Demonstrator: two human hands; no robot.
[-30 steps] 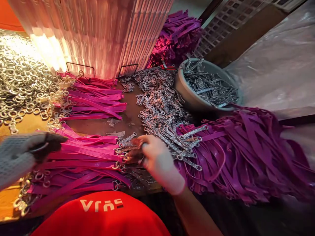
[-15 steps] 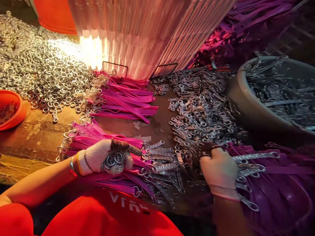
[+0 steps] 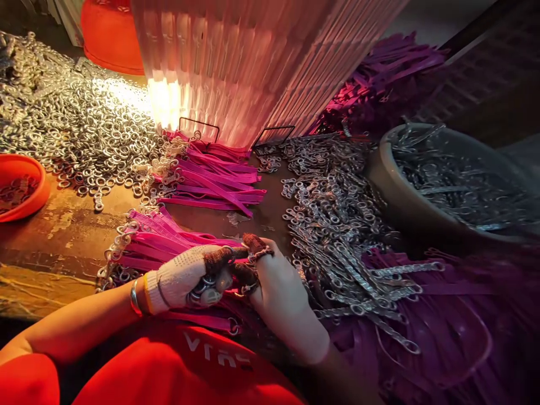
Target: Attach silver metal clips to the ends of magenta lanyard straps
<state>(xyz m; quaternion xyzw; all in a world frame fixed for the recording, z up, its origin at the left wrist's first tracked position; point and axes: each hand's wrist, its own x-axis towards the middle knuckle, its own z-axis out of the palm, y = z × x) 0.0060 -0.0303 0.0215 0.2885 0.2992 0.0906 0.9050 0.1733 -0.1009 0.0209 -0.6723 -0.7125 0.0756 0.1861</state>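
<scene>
My left hand [image 3: 192,275], in a white glove with dark fingertips, is curled round several metal rings [image 3: 201,289]. One more ring shows at its thumb and forefinger. My right hand [image 3: 278,295], gloved alike, meets it fingertip to fingertip, with what looks like a small metal link [image 3: 260,254] at its fingers; dark fabric partly hides it. Under and behind both hands lie magenta straps [image 3: 169,239] with rings at their left ends. To the right of my right hand spreads a heap of metal links [image 3: 333,208], some of them long and eyeleted.
Loose rings [image 3: 105,129] are heaped at the back left, near an orange bowl [image 3: 25,197]. A corrugated translucent sheet [image 3: 236,67] stands behind a second strap bundle [image 3: 215,177]. At right, a grey tub [image 3: 388,174] holds metal pieces above purple straps [image 3: 442,320].
My right hand has moved left from the link heap to meet my left hand. My left hand has shifted slightly right, still holding the rings. The view has turned a little right.
</scene>
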